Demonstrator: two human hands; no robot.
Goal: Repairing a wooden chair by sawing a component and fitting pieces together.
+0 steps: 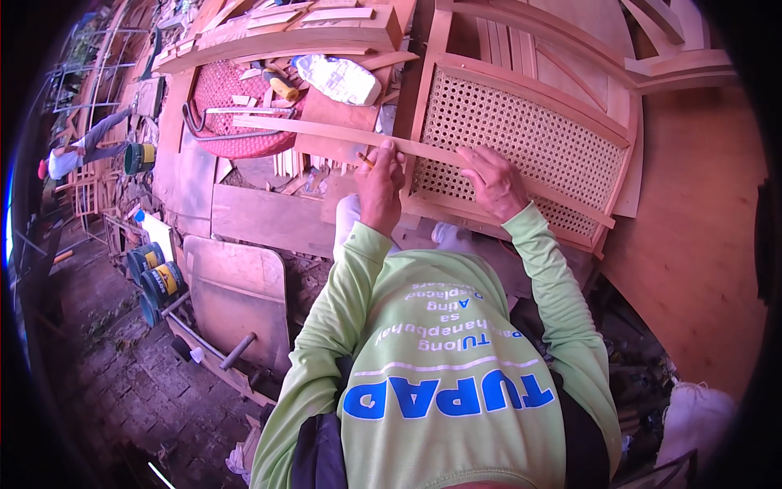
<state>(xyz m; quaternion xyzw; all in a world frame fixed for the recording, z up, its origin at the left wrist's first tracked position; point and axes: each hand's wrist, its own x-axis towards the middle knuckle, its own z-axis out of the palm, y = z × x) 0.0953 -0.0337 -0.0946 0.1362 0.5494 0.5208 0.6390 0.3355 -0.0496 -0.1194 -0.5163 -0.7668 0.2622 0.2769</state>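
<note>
A long thin wooden strip [318, 129] lies slantwise in front of me, its right part across a wooden frame [529, 77] filled with woven cane webbing [521, 122]. My left hand [380, 189] is closed at the strip's middle, a pencil [365, 160] sticking out from its fingers. Farther right, my right hand [495, 183] pinches the same strip over the cane, thumb and fingers at its edge. The strip's left end reaches over a hacksaw-like saw [194, 122] and a pink woven seat [220, 90].
A yellow-handled tool [281, 85] and a white plastic package [336, 79] lie beyond the strip. Timber pieces [285, 37] are stacked at the far left. A plywood sheet [692, 212] stands right. Buckets [161, 281] sit on the floor at left; another person [69, 159] is farther off.
</note>
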